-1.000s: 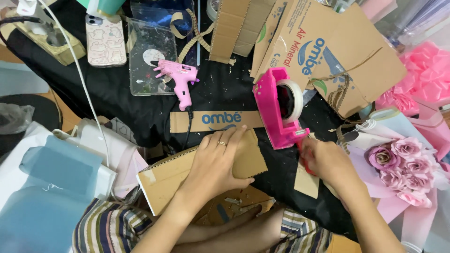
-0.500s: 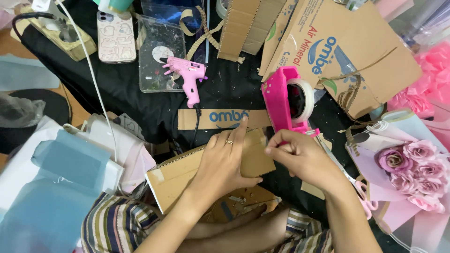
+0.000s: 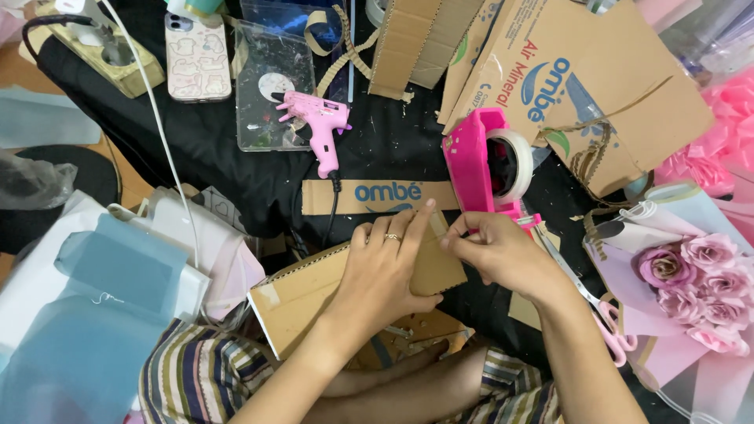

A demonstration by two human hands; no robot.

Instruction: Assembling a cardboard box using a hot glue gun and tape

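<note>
**Hands at a flat brown cardboard piece amid a crowded craft table**

A person's left hand (image 3: 390,263) lies spread and flat on a flat brown cardboard piece (image 3: 314,290), pressing it down near the middle of the scene, just above the person's striped lap. The right hand (image 3: 495,253) is pinched at the cardboard's right edge, fingertips closed together against those of the left; what they grip is too small to tell. Just beyond the right hand stands a bright pink tape dispenser with a white roll (image 3: 487,161), its near end touching or almost touching the knuckles. A printed cardboard strip (image 3: 377,195) lies between the dispenser and a pink glue gun (image 3: 318,122), further left on the black cloth (image 3: 236,177). A large printed cardboard box (image 3: 597,86) sits at the far right. At the near right rests a bouquet of pink roses in pale wrapping (image 3: 691,283), with pink-handled scissors (image 3: 605,310) beside the right forearm. A phone in a pale patterned case (image 3: 196,55) lies at the far left, and blue and white paper sheets (image 3: 86,306) fill the near left.
</note>
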